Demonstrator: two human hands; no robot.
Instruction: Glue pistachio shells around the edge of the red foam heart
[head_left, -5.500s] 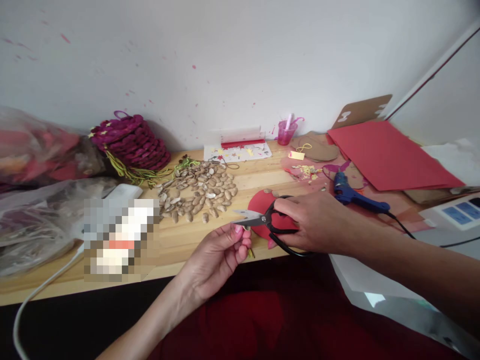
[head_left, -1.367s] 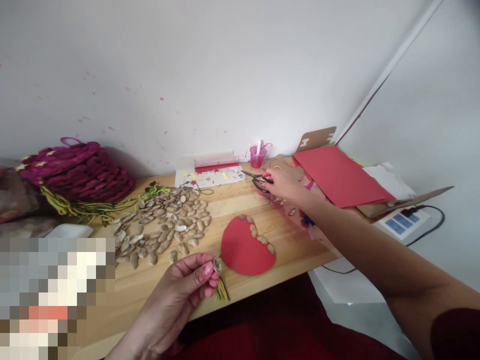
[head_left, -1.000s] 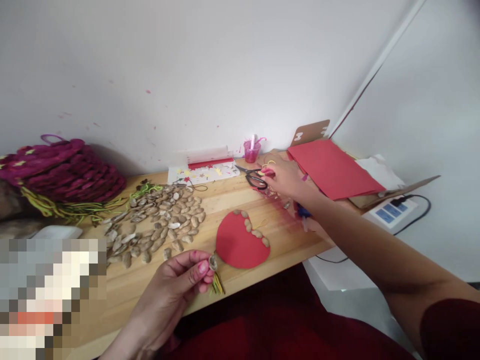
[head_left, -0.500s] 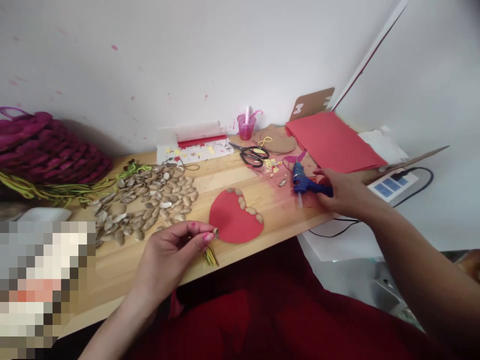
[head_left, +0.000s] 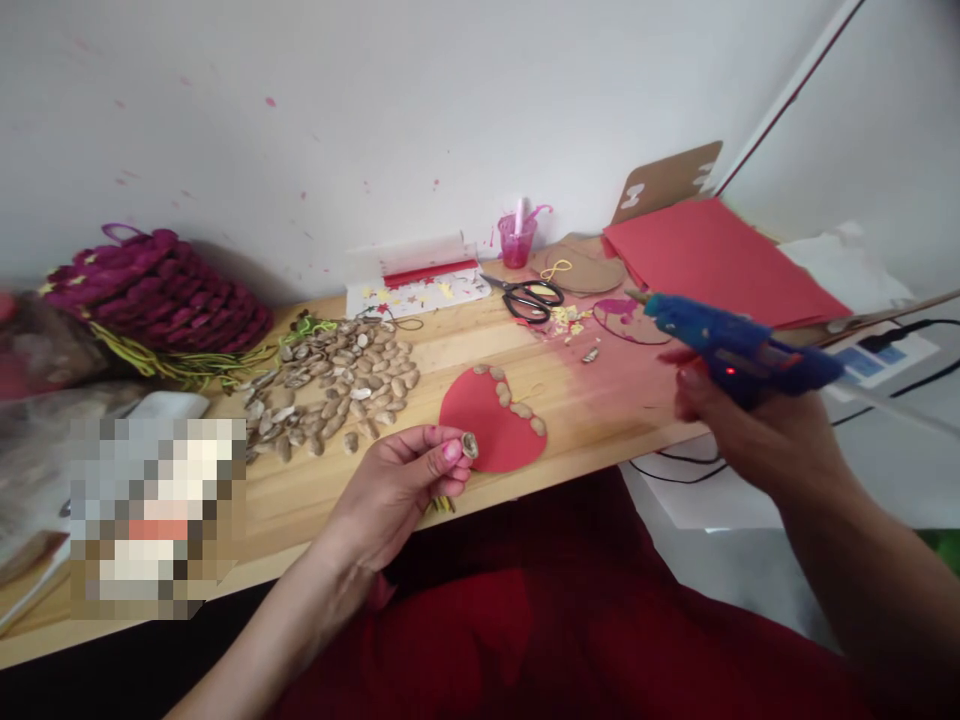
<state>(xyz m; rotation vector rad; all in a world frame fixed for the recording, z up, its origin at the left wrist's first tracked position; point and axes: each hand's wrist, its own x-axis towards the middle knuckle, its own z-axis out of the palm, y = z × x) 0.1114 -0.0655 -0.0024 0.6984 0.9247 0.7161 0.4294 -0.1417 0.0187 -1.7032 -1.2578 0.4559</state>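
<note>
Between thumb and fingers, my left hand point(head_left: 412, 470) pinches a peanut shell piece point(head_left: 469, 445), its hollow side showing, over the left edge of a red paper heart point(head_left: 480, 425). Several peanut shells point(head_left: 520, 410) line the heart's upper edge. My right hand point(head_left: 757, 430) is wrapped round a blue glue gun point(head_left: 739, 345), raised at the right with its nozzle pointing left and a small red light lit. A pile of peanut shells point(head_left: 337, 385) lies on the wooden table point(head_left: 615, 400) left of the heart.
Black scissors point(head_left: 531, 298), a pink cup point(head_left: 517, 243) and red sheets point(head_left: 727, 255) stand or lie at the back. A power strip point(head_left: 892, 360) with cords is at the right. A purple woven piece point(head_left: 165, 290) and a blurred-out item point(head_left: 165, 510) are left.
My right hand has gripped the glue gun and lifted it off the table. My left hand has turned the shell piece so its hollow shows. The view has shifted left.
</note>
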